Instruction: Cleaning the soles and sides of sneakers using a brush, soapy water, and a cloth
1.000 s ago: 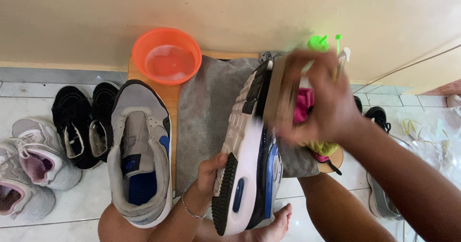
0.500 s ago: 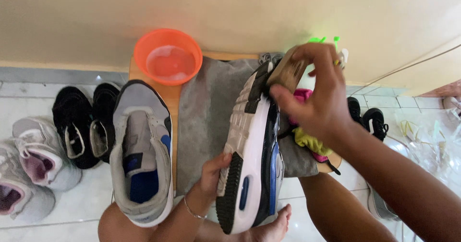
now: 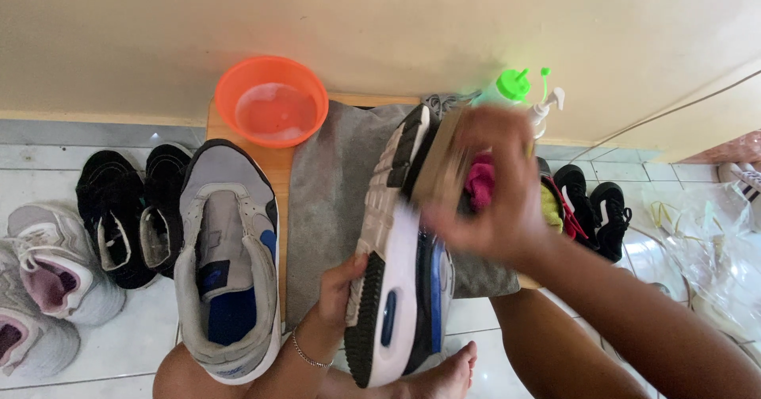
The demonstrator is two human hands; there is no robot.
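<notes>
My left hand (image 3: 339, 286) grips the heel end of a white, black and blue sneaker (image 3: 394, 256), which is turned on its side over a grey towel (image 3: 337, 185). My right hand (image 3: 491, 189), blurred with motion, holds a wooden brush (image 3: 438, 168) pressed against the shoe's side near the toe. The matching grey and blue sneaker (image 3: 228, 256) stands upright to the left, resting partly on my knee.
An orange basin (image 3: 271, 101) of soapy water sits on a wooden board (image 3: 279, 161) by the wall. Green-capped bottles (image 3: 515, 86), pink and yellow cloths (image 3: 479, 181), black shoes (image 3: 131, 209), grey-pink sneakers (image 3: 43, 268) and more black shoes (image 3: 590, 209) surround it. My bare foot (image 3: 448, 375) is below.
My right hand slid the brush back down along the shoe's side from the toe tip, after going up to it. My left hand kept hold of the heel.
</notes>
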